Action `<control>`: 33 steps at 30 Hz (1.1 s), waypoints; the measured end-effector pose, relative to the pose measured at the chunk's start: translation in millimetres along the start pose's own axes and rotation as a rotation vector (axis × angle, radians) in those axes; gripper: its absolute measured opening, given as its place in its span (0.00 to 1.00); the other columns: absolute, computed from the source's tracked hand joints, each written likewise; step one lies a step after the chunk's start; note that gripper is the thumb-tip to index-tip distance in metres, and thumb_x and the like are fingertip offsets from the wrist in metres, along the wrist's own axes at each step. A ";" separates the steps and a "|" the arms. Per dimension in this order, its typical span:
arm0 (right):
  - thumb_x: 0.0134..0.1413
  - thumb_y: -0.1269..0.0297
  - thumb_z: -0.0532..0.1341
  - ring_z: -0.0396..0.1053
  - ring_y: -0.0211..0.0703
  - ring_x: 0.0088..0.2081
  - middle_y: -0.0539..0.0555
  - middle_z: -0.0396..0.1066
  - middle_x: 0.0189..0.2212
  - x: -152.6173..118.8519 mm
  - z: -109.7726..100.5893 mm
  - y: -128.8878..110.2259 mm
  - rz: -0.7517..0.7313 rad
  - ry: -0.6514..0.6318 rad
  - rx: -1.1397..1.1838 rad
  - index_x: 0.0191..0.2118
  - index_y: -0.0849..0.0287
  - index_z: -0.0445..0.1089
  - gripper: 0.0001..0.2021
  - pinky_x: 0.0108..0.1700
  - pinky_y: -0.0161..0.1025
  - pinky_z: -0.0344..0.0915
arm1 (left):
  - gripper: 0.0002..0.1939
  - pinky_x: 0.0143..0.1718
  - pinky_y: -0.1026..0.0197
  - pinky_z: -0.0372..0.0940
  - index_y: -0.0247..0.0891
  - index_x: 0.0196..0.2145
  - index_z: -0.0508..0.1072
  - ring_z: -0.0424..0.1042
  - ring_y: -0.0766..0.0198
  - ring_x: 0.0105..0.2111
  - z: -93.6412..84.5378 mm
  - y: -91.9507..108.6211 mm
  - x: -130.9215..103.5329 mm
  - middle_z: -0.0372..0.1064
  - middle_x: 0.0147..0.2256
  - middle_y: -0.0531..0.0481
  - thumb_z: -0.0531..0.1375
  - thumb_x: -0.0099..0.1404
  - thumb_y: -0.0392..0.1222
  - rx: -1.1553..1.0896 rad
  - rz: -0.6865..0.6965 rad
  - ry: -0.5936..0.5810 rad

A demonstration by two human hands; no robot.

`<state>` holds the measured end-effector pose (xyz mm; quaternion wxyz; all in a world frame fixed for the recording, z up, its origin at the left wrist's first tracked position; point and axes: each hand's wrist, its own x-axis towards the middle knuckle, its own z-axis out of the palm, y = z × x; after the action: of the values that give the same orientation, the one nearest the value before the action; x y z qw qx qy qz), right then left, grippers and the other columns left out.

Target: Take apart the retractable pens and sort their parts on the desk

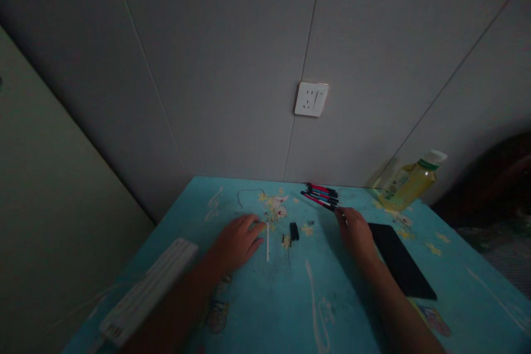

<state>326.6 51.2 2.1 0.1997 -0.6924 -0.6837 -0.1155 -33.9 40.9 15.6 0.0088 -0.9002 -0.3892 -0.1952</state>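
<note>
On the bench, with a bottle placed at two o'clock, the left hand is splayed at ten, the right hand, grip unclear, is held beside pens apparently already grouped at one, a white stick and black piece are left loose centrally, and no lettering can be read.

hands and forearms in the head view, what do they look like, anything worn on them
The left hand and right hand look bare, with no gloves, rings or watch visible. The left forearm and right forearm show no clear sleeve or marking. The dim, soft picture hides finer detail.
</note>
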 end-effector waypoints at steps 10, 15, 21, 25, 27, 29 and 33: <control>0.68 0.65 0.53 0.69 0.43 0.37 0.53 0.72 0.34 -55.3 -19.6 -108.1 -0.375 -0.183 0.576 0.41 0.57 0.71 0.10 0.44 0.39 0.64 | 0.13 0.48 0.50 0.67 0.40 0.51 0.70 0.70 0.56 0.44 22.4 45.8 -4.3 0.71 0.45 0.44 0.53 0.71 0.34 0.014 0.136 0.123; 0.69 0.64 0.51 0.68 0.41 0.34 0.52 0.70 0.29 -54.3 -14.3 -106.9 -0.373 -0.198 0.502 0.34 0.58 0.69 0.14 0.41 0.37 0.62 | 0.13 0.46 0.53 0.68 0.40 0.52 0.70 0.72 0.57 0.43 27.4 50.3 -7.6 0.72 0.43 0.45 0.51 0.73 0.36 -0.018 0.063 0.057; 0.69 0.61 0.52 0.66 0.43 0.33 0.54 0.70 0.28 -50.2 -11.2 -101.0 -0.518 -0.086 0.488 0.35 0.59 0.71 0.15 0.41 0.39 0.62 | 0.14 0.41 0.61 0.69 0.39 0.51 0.70 0.75 0.62 0.38 25.5 55.7 -5.5 0.73 0.41 0.47 0.48 0.74 0.37 -0.189 0.014 0.007; 0.68 0.63 0.54 0.67 0.43 0.36 0.55 0.72 0.32 -49.2 -19.5 -99.2 -0.589 -0.077 0.567 0.40 0.58 0.72 0.10 0.43 0.41 0.64 | 0.15 0.42 0.65 0.69 0.40 0.50 0.70 0.74 0.66 0.39 23.7 49.0 -6.3 0.73 0.40 0.49 0.47 0.74 0.34 -0.364 0.029 -0.037; 0.68 0.64 0.54 0.69 0.44 0.40 0.56 0.73 0.37 -49.8 -25.1 -100.3 -0.552 -0.116 0.619 0.45 0.57 0.70 0.09 0.46 0.42 0.66 | 0.15 0.42 0.63 0.69 0.41 0.52 0.69 0.75 0.64 0.40 26.4 44.9 -8.1 0.73 0.42 0.48 0.47 0.74 0.36 -0.280 0.030 -0.013; 0.66 0.62 0.56 0.70 0.46 0.45 0.58 0.73 0.44 -51.1 -28.8 -102.2 -0.498 -0.168 0.650 0.54 0.56 0.66 0.14 0.49 0.44 0.67 | 0.16 0.40 0.62 0.69 0.42 0.55 0.67 0.75 0.62 0.39 29.2 42.9 -10.0 0.73 0.44 0.47 0.48 0.74 0.37 -0.153 0.038 -0.008; 0.68 0.61 0.54 0.72 0.44 0.44 0.56 0.74 0.44 -53.9 -26.4 -105.5 -0.436 -0.285 0.691 0.55 0.55 0.67 0.14 0.50 0.41 0.68 | 0.14 0.36 0.61 0.69 0.42 0.53 0.69 0.76 0.62 0.35 27.4 47.5 -11.0 0.73 0.41 0.48 0.49 0.74 0.38 -0.011 0.084 -0.047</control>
<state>222.8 -10.3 14.9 0.2944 -0.4331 -0.8333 0.1773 2.1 4.7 -7.2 0.0028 -0.9202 -0.3498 -0.1755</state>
